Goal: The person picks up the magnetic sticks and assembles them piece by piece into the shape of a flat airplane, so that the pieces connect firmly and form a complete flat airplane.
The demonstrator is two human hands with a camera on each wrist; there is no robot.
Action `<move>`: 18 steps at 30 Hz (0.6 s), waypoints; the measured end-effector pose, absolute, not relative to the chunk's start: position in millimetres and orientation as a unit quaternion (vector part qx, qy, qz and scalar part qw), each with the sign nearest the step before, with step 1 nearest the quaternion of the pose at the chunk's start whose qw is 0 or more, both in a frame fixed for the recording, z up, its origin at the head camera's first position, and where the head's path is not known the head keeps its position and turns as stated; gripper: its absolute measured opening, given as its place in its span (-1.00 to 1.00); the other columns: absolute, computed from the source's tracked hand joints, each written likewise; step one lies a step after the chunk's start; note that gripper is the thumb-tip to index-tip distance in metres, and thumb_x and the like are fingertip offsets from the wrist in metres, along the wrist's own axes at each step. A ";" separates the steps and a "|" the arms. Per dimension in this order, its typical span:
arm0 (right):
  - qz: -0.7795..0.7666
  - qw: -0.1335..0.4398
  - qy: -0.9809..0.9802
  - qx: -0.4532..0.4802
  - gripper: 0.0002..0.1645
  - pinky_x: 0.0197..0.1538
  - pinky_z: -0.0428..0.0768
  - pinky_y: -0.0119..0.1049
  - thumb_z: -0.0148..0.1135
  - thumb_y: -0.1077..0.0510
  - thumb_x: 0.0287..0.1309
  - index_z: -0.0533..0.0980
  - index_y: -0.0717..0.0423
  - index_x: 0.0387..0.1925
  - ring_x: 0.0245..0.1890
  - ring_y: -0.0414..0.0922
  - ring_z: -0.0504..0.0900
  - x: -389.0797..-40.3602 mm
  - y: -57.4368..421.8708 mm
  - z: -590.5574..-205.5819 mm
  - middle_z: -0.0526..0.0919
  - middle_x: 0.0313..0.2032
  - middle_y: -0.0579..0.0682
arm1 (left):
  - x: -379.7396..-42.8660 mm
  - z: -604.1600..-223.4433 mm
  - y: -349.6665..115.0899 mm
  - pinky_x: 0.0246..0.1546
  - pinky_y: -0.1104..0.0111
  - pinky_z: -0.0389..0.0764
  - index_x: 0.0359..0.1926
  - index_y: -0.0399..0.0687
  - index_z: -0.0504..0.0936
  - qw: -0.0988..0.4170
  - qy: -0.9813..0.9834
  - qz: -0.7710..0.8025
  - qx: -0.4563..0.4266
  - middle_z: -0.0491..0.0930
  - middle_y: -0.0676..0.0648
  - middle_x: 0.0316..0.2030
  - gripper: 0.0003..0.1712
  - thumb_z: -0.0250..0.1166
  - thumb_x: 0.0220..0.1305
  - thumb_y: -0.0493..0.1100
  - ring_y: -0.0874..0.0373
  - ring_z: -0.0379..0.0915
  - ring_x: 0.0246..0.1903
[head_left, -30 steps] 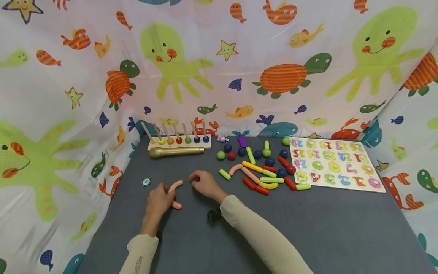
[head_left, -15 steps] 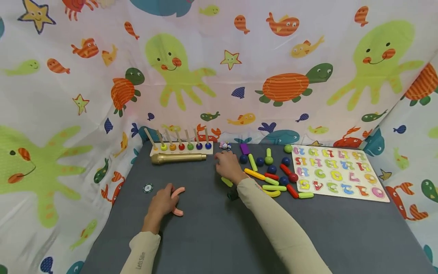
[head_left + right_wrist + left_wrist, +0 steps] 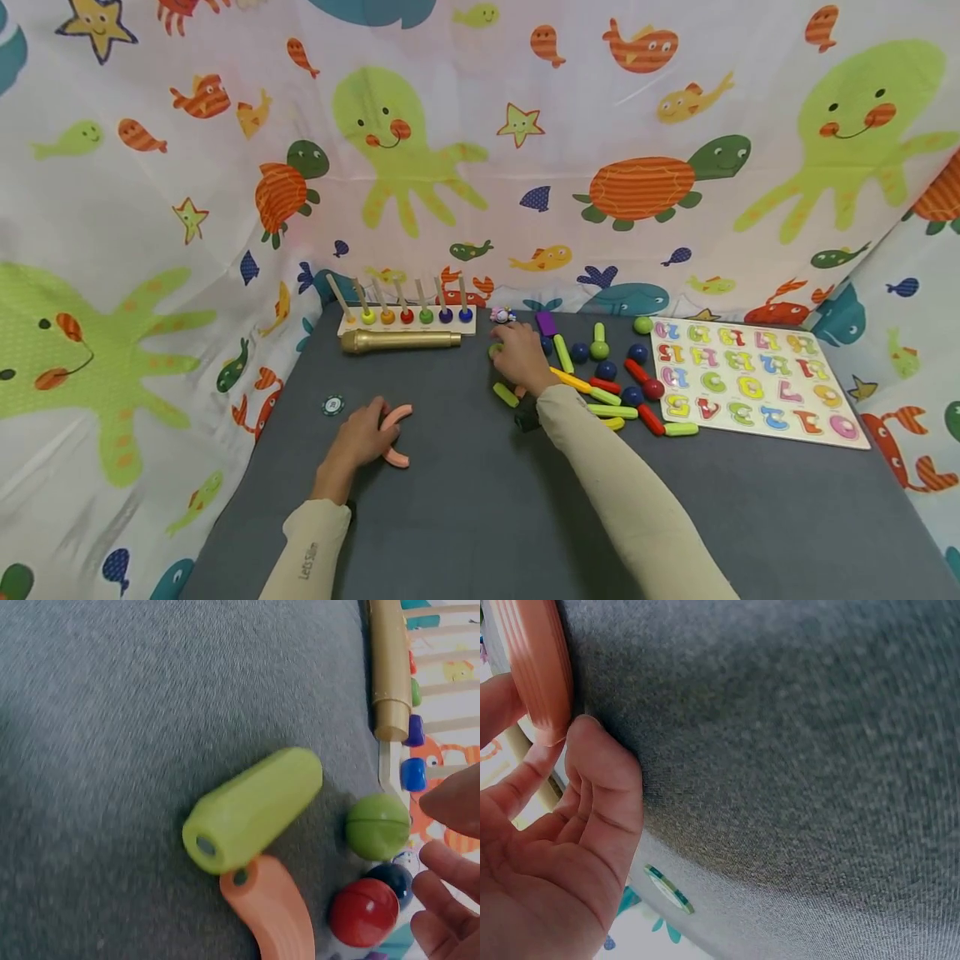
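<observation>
My left hand (image 3: 363, 433) rests on the dark table, pinching a curved peach-coloured stick (image 3: 538, 664) between its fingertips. In the head view two peach ends show past the fingers, one above and one below; the hand hides their middle. My right hand (image 3: 521, 354) reaches over the toys, fingers spread and holding nothing. Just past its fingertips in the right wrist view is a green ball (image 3: 377, 825), with a red ball (image 3: 364, 912) and a dark blue ball (image 3: 394, 882) beside it. Below lie a short green stick (image 3: 255, 810) and another curved peach stick (image 3: 274, 911).
A gold toy microphone (image 3: 401, 341) lies before a peg board (image 3: 408, 323) with coloured beads. A poker chip (image 3: 333, 405) is left of my left hand. Several sticks and balls lie right of my right hand, beside a number puzzle board (image 3: 757, 383).
My right hand has moved right and away from me, from beside the left hand to over the balls. The left hand stays at the peach stick. The head view has shifted slightly.
</observation>
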State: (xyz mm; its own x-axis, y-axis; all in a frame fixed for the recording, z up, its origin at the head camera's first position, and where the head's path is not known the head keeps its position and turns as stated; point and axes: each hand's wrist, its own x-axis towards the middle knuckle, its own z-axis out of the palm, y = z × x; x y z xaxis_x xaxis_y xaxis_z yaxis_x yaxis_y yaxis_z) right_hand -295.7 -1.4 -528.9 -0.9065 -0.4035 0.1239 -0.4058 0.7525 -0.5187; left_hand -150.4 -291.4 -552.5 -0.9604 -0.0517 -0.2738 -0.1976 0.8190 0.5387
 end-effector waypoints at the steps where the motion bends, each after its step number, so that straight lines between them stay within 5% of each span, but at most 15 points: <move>1: 0.283 0.004 -0.934 0.217 -0.62 0.28 0.39 0.23 0.28 0.29 0.37 0.68 0.25 0.17 0.13 0.26 0.55 -296.0 0.6 -528.8 0.67 0.14 0.22 | -150.8 -552.7 -291.2 -0.23 0.04 0.48 0.06 -0.19 0.52 0.123 0.945 0.296 -0.064 0.54 -0.13 -0.29 -0.73 0.31 0.47 -0.16 -0.05 0.47 -0.33; 9: 0.282 -0.021 -0.919 0.275 -0.76 0.09 0.55 0.05 0.36 0.28 0.36 0.73 0.26 0.01 -0.06 0.12 0.60 -290.6 23.6 -529.6 0.70 -0.13 0.13 | -151.4 -552.8 -287.9 -0.25 0.07 0.47 0.00 -0.17 0.53 0.124 0.943 0.304 -0.050 0.52 -0.10 -0.33 -0.82 0.30 0.53 -0.18 -0.02 0.46 -0.34; 18: 0.245 -0.059 -0.902 0.351 -0.92 0.01 0.46 0.00 0.46 0.21 0.31 0.76 0.16 -0.26 -0.24 0.01 0.55 -276.4 45.3 -528.8 0.70 -0.34 -0.04 | -155.1 -549.0 -286.6 -0.22 0.02 0.49 0.07 -0.20 0.53 0.129 0.945 0.295 -0.052 0.53 -0.15 -0.25 -0.76 0.28 0.54 -0.16 -0.07 0.46 -0.31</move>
